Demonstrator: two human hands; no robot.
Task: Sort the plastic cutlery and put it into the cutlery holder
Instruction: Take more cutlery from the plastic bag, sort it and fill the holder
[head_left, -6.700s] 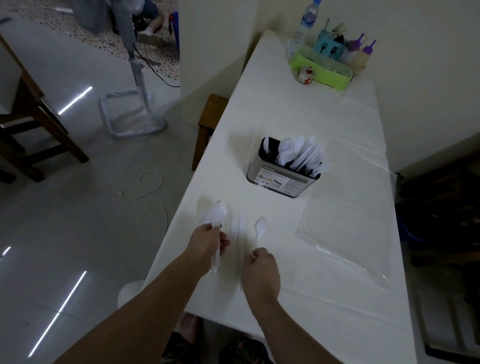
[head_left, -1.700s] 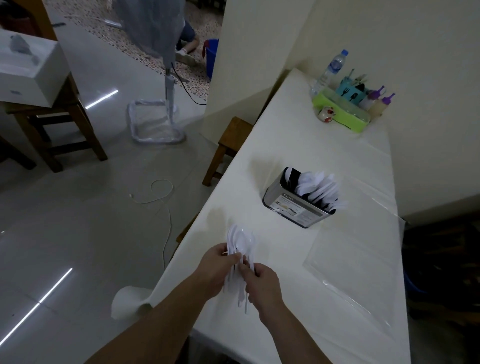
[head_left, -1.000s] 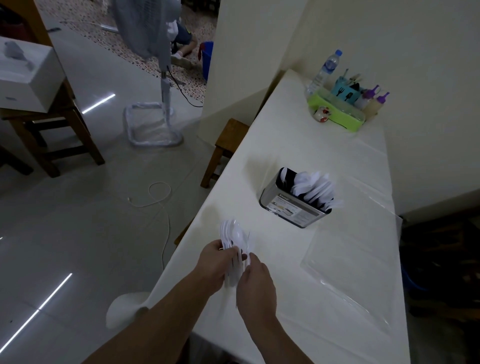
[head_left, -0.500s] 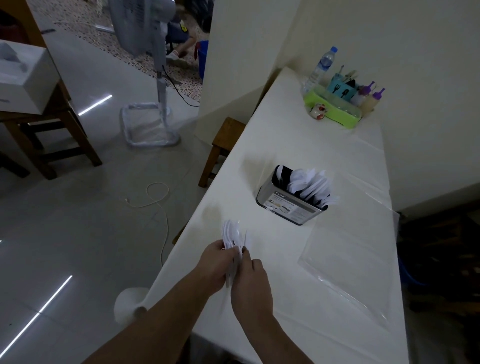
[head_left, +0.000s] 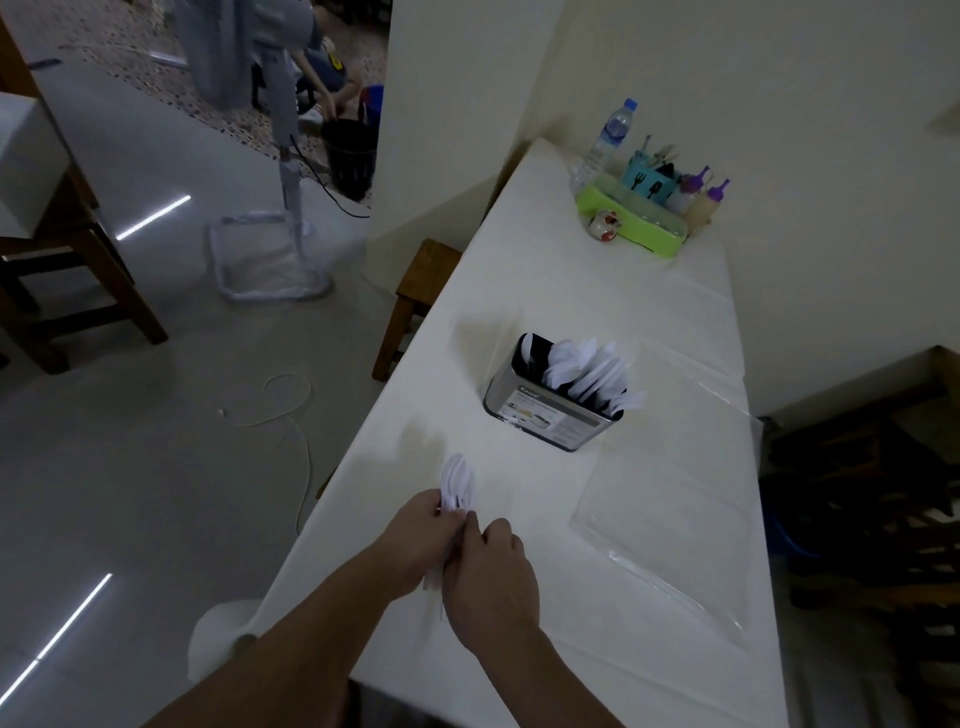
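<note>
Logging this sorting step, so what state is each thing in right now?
left hand: grips the bundle of white spoons
right hand: holds the bundle's handles
cutlery holder: upright on the table, holding white cutlery
water bottle: upright, capped

The cutlery holder (head_left: 553, 413) is shiny metal with a paper label. The spoons (head_left: 457, 480) are white plastic. Matt white cloth covers the bench (head_left: 545, 291); a glossy clear sheet (head_left: 670, 499) lies on it.
</note>
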